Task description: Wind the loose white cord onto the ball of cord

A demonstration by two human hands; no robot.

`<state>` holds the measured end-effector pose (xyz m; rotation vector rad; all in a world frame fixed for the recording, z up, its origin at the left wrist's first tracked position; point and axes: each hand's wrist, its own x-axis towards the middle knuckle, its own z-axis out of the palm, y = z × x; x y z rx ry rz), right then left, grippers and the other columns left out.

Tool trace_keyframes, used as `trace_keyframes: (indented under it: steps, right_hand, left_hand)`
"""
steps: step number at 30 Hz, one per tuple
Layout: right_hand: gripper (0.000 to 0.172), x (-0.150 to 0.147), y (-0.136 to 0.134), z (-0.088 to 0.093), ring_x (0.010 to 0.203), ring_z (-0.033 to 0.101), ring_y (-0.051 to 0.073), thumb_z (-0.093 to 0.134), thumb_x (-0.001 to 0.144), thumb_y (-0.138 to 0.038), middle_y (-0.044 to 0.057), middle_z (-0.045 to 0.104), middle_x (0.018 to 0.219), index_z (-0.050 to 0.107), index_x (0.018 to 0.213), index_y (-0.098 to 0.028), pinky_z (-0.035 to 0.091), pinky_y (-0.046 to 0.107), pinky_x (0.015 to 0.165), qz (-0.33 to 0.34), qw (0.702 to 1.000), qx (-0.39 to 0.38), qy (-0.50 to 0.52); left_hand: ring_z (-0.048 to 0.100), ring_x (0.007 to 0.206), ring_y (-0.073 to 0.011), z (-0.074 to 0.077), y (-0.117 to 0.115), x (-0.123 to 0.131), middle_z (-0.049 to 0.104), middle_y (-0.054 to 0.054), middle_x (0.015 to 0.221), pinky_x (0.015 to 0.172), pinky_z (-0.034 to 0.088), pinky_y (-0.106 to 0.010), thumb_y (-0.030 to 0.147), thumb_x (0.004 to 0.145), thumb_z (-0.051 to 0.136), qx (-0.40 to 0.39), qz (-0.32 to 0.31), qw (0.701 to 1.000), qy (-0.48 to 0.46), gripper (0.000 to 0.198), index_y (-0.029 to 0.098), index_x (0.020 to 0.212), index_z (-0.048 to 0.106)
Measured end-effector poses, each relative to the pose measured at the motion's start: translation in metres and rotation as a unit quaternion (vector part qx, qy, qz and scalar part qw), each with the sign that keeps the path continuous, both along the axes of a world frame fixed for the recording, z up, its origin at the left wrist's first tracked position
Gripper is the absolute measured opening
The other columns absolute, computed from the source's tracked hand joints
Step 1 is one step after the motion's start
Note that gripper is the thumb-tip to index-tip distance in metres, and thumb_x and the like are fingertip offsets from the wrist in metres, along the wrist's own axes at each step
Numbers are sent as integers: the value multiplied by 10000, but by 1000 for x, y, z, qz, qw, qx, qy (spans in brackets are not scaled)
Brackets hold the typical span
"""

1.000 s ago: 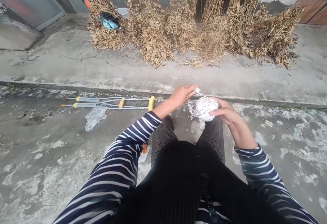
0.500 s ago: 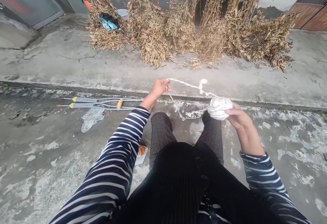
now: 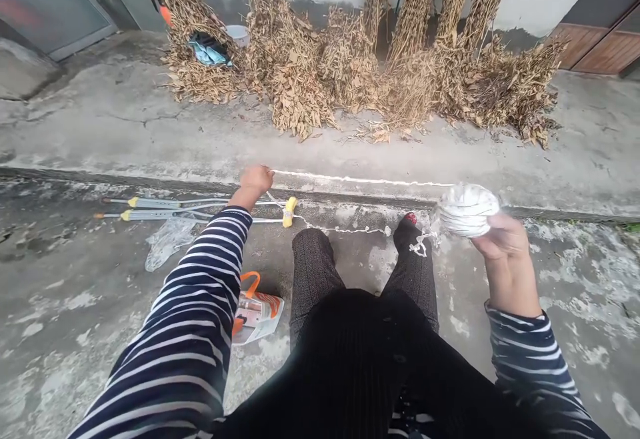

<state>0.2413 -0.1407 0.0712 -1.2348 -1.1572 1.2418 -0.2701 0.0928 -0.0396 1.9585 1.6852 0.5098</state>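
My right hand [image 3: 505,235] grips a ball of white cord [image 3: 467,211] at its right side, above my right knee; the ball is blurred by motion. From its top a strand of white cord [image 3: 345,179] runs left, pulled nearly straight, to my left hand [image 3: 257,179], whose fingers are closed on it. Past that hand the cord doubles back and hangs as a knotted, slack length [image 3: 345,230] over my knees. A small tangle of it [image 3: 419,247] dangles by my right leg.
Two crutches [image 3: 150,209] lie on the ground at left, beside a crumpled clear plastic bag [image 3: 170,242]. An orange and white bag [image 3: 260,312] stands by my left leg. A raised concrete step edge [image 3: 125,182] crosses ahead, with dried plant bundles [image 3: 295,65] along the wall.
My left hand has moved left and my right hand right with the ball. The cord between them is longer and straighter, and the orange and white bag shows more.
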Motion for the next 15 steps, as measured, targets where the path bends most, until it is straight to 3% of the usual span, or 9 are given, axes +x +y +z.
trace_keyframes:
  steps: [3, 4, 6, 8, 9, 11, 13, 15]
  right_hand:
    - [602, -18, 10, -1, 1220, 673, 392, 903, 532, -490, 82, 762, 1129, 754, 1084, -303, 574, 531, 979, 24, 997, -74, 29]
    - [589, -27, 14, 0, 1197, 687, 385, 901, 520, -429, 81, 767, 1114, 759, 1070, -275, 582, 511, 972, 36, 993, -103, 37]
    - [578, -45, 22, 2, 1151, 709, 379, 884, 491, -332, 83, 777, 1077, 764, 1047, -227, 593, 484, 958, 55, 987, -146, 46]
    - [610, -61, 29, 5, 1144, 713, 384, 871, 467, -280, 91, 781, 1077, 763, 1062, -197, 601, 478, 954, 70, 982, -166, 48]
    - [633, -66, 32, 7, 1153, 710, 389, 869, 460, -267, 95, 782, 1089, 762, 1079, -191, 604, 479, 954, 76, 981, -172, 50]
    - [667, -69, 34, 11, 1177, 705, 394, 868, 465, -254, 97, 780, 1126, 757, 1120, -192, 610, 480, 955, 84, 979, -176, 55]
    - [653, -63, 32, 16, 1192, 704, 400, 857, 481, -257, 94, 779, 1144, 759, 1124, -199, 614, 484, 952, 72, 980, -173, 61]
    - [615, -52, 27, 20, 1198, 705, 401, 824, 482, -249, 86, 781, 1153, 766, 1093, -206, 617, 490, 950, 40, 983, -164, 70]
  left_hand:
    - [674, 1111, -284, 0, -13, 41, 708, -65, 799, 1068, 492, -470, 179, 904, 640, -57, 31, 997, 41, 119, 123, 915, 744]
    - [657, 1197, -316, 0, -20, 62, 759, -118, 985, 1108, 470, -496, 124, 873, 667, -78, 22, 996, 42, 181, 94, 1030, 751]
    - [621, 1309, -285, 0, -41, 113, 727, -136, 1312, 1169, 440, -433, 115, 869, 701, -92, -31, 995, 4, 393, 124, 1261, 715]
    - [614, 1343, -234, 5, -66, 167, 658, -124, 1467, 1138, 470, -362, 213, 919, 704, -109, -169, 969, -142, 531, 192, 1444, 624]
    - [623, 1338, -236, 9, -78, 191, 654, -137, 1473, 1114, 487, -360, 249, 912, 723, -126, -246, 933, -231, 571, 198, 1469, 608]
    - [700, 1188, -221, 18, -99, 231, 747, -139, 1307, 1019, 527, -343, 261, 896, 733, -156, -307, 879, -330, 483, 169, 1368, 689]
    - [728, 943, -186, 27, -111, 250, 805, -102, 1040, 886, 537, -308, 287, 917, 696, -167, -305, 870, -349, 317, 125, 1179, 772]
    - [659, 744, -141, 32, -111, 250, 775, -58, 841, 761, 497, -269, 328, 941, 657, -153, -284, 891, -320, 263, 109, 991, 795]
